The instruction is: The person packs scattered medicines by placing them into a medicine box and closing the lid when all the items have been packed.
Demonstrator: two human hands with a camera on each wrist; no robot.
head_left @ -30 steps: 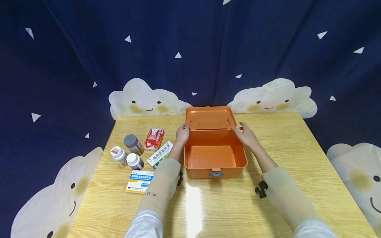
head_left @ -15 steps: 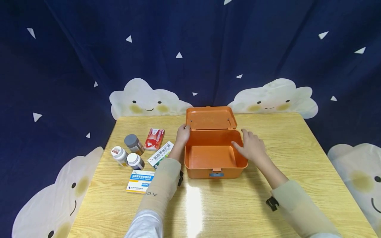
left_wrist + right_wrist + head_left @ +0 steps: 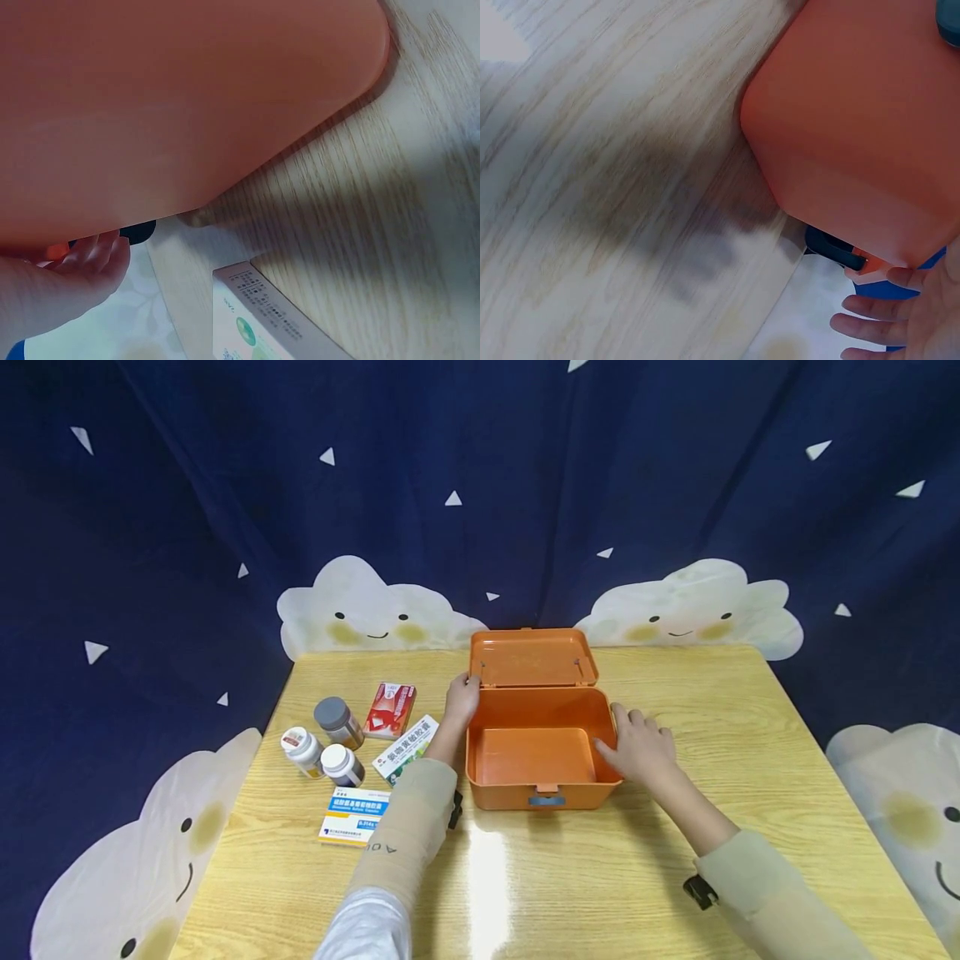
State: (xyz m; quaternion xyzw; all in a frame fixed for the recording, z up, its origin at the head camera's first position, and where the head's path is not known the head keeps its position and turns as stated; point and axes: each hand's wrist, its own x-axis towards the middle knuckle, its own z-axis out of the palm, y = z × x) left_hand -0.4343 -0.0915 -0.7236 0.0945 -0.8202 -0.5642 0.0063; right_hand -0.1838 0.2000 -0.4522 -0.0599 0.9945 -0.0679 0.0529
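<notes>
An orange plastic storage box [image 3: 536, 756] stands on the table with its lid [image 3: 531, 657] swung back. At the box's back left corner, near the hinge, my left hand [image 3: 461, 697] grips the edge; in the left wrist view its curled fingers [image 3: 97, 255] go behind the wall and the thumb is hidden. My right hand [image 3: 643, 745] is at the right wall, its thumb over the rim. In the right wrist view its fingers [image 3: 870, 328] are spread and fairly straight outside the box. A dark latch [image 3: 546, 800] sits on the front wall.
Left of the box lie a red medicine box [image 3: 389, 710], a white-green one [image 3: 406, 749] and a blue-white one [image 3: 354, 816]. Beside them stand a grey-lidded bottle [image 3: 338, 723] and two white-capped bottles [image 3: 302, 752]. A dark blue curtain [image 3: 480, 485] hangs behind the wooden table [image 3: 720, 735].
My right hand has left the back right corner near the hinge and come forward along the right wall, its fingers spreading. The left hand and the box have stayed in place.
</notes>
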